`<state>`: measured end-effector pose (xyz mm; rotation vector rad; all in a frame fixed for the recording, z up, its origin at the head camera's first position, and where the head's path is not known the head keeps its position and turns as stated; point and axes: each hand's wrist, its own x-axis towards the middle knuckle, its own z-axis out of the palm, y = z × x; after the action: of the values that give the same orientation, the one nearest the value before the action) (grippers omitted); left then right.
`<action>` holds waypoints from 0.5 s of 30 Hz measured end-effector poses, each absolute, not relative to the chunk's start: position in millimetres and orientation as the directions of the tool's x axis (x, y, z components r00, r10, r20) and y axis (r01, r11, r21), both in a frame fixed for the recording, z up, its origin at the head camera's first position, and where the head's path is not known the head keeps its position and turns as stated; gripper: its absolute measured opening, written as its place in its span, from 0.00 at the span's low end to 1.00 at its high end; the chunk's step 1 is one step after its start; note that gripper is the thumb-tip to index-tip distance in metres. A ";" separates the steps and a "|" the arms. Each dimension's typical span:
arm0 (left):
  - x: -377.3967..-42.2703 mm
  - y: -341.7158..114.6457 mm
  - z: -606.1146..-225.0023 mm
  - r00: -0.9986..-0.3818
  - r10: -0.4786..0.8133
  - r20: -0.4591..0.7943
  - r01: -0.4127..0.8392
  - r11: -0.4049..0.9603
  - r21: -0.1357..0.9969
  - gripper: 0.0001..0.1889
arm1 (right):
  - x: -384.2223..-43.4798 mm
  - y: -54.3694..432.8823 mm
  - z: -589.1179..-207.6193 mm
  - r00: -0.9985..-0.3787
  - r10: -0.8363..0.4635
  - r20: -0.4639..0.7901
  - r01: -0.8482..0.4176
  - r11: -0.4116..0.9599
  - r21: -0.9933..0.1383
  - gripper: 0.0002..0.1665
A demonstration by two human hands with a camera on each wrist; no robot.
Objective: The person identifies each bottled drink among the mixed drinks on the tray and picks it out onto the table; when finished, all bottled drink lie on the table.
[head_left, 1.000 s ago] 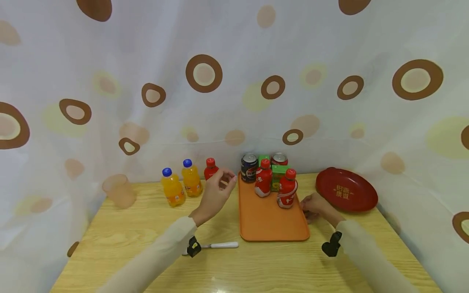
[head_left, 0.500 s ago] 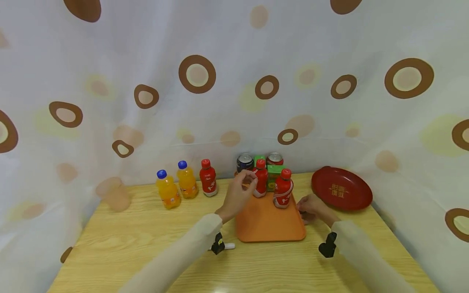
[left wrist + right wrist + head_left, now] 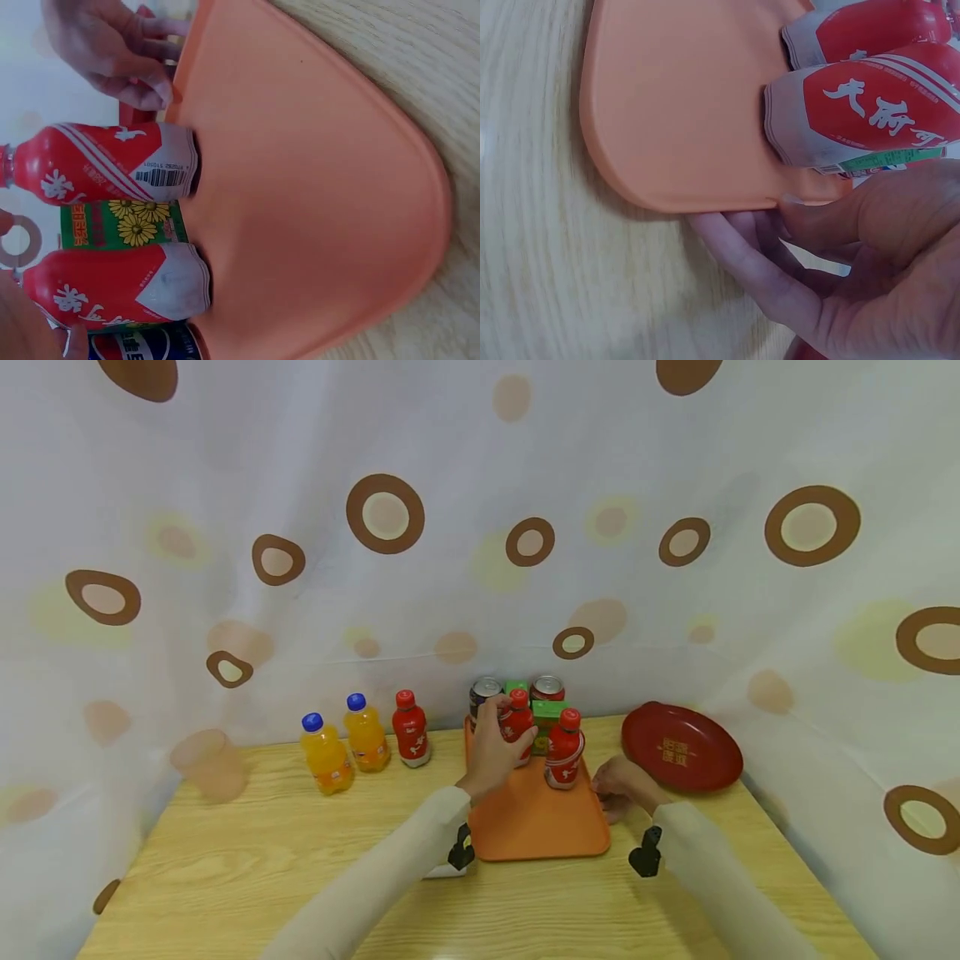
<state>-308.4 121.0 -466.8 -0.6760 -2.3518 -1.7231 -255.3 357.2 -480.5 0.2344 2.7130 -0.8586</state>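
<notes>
My left hand (image 3: 495,756) is at the left red bottle (image 3: 519,727) on the orange tray (image 3: 536,827), its thumb and fingers spread to either side of the bottle. In the left wrist view, the same red bottle (image 3: 112,285) stands beside the green carton (image 3: 120,225), with parts of the left hand at the frame's edge. My right hand (image 3: 624,787) pinches the tray's right rim, thumb on top and fingers below, as the right wrist view shows. A second red bottle (image 3: 564,752) stands on the tray near that hand.
A dark can (image 3: 486,689), a red can (image 3: 547,687) and green cartons stand at the tray's back. Two orange drink bottles (image 3: 327,756) and another red bottle (image 3: 411,731) are to the left, with a pinkish cup (image 3: 212,766). A red plate (image 3: 681,747) lies right; a white handle (image 3: 447,870) shows near the left sleeve.
My left hand has moved right, from near the separate red bottle to the left one on the tray, and its fingers have spread. My right hand stays at the rim.
</notes>
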 end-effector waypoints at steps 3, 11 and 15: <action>-311.1 125.6 -464.8 -0.896 0.257 0.362 0.426 0.263 0.866 0.35 | -255.8 358.7 -479.6 -0.932 0.079 -0.353 0.275 0.790 -0.547 0.11; -323.1 129.7 -478.5 -0.880 0.257 0.400 0.471 0.363 0.804 0.35 | -256.7 354.7 -478.7 -0.918 0.082 -0.388 0.298 0.787 -0.540 0.15; -323.7 128.4 -486.6 -0.874 0.251 0.415 0.482 0.349 0.804 0.33 | -255.2 352.3 -474.8 -0.917 0.067 -0.393 0.294 0.778 -0.555 0.15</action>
<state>-323.7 128.4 -486.6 -0.6618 -2.3921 -1.5411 -255.2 352.3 -474.8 0.2756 2.6183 -0.9000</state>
